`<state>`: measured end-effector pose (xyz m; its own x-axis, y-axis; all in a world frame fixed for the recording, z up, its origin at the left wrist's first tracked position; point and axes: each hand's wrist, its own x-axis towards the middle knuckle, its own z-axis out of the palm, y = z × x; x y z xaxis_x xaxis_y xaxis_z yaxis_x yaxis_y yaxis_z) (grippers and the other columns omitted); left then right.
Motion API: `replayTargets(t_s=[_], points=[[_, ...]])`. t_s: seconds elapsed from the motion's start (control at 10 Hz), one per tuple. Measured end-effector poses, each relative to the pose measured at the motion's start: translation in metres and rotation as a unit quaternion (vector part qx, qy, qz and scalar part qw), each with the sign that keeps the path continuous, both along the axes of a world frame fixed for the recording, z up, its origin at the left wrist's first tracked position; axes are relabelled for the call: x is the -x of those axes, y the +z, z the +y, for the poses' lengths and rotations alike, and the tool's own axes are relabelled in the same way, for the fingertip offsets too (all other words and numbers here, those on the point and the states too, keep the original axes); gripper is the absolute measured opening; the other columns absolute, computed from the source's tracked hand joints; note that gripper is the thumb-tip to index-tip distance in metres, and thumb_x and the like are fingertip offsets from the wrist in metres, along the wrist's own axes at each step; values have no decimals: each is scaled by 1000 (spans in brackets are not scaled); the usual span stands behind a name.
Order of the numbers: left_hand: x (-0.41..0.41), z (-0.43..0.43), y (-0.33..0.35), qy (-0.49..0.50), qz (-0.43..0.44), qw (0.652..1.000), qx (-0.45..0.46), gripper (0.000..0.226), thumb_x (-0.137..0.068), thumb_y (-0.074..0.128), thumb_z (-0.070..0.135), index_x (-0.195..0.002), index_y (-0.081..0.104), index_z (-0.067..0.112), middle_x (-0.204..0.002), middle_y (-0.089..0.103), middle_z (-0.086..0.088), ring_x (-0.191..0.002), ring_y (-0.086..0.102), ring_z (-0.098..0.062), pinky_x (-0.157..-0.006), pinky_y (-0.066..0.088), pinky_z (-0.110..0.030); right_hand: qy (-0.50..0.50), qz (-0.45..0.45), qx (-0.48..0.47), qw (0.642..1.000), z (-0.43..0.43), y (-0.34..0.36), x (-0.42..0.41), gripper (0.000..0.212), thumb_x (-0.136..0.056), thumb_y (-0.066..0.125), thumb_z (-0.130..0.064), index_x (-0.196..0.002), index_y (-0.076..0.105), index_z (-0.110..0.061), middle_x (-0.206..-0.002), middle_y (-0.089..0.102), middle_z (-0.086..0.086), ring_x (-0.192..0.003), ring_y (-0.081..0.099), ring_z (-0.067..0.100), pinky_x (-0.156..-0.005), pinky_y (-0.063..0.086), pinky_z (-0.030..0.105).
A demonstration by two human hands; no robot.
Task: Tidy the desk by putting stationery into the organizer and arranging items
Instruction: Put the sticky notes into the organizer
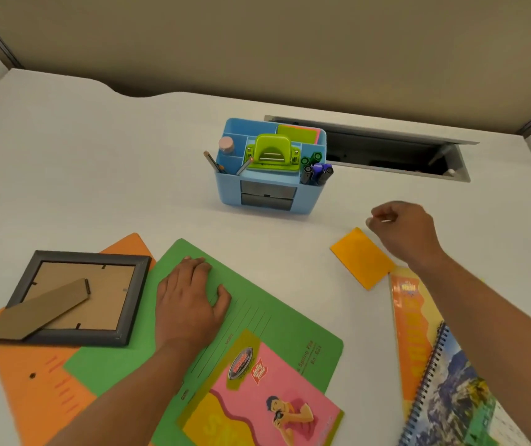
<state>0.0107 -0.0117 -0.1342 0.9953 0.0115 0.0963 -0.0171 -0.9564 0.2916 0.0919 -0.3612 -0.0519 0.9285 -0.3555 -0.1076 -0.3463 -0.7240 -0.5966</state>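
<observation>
A blue desk organizer stands mid-desk, holding a green hole punch, markers, pencils, a small jar and sticky notes. My left hand lies flat, fingers apart, on a green folder. My right hand hovers just above and to the right of an orange sticky-note pad, with its fingers curled and pinched on a small thin white object; what it is cannot be made out.
A grey picture frame lies face down on an orange folder at the left. A pink notebook overlaps the green folder. Two notebooks lie at the right. An open cable hatch sits behind the organizer.
</observation>
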Motion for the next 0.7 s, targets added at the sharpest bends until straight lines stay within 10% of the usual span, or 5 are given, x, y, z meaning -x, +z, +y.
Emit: replayTargets(t_s=[0.3,0.7], points=[[6,0,-4,-1,4,1000,-1,43,-85,48,44,-117,56,15,-124,55,-2,-128,43,-23,-105,34,-42,30,108,122,986,-3,-31,70,79,-73,75,-54,-138,50,-15,-138,52,10,-127,47,32,-99,43,44],[7,-1,-3,-4,0,1000,6,44,-85,47,44,-116,55,15,-122,54,-2,-125,44,-23,-104,34,-42,48,140,178,973,3,-26,75,84,-70,76,-58,-137,47,-18,-131,52,12,-123,46,33,-94,43,44]])
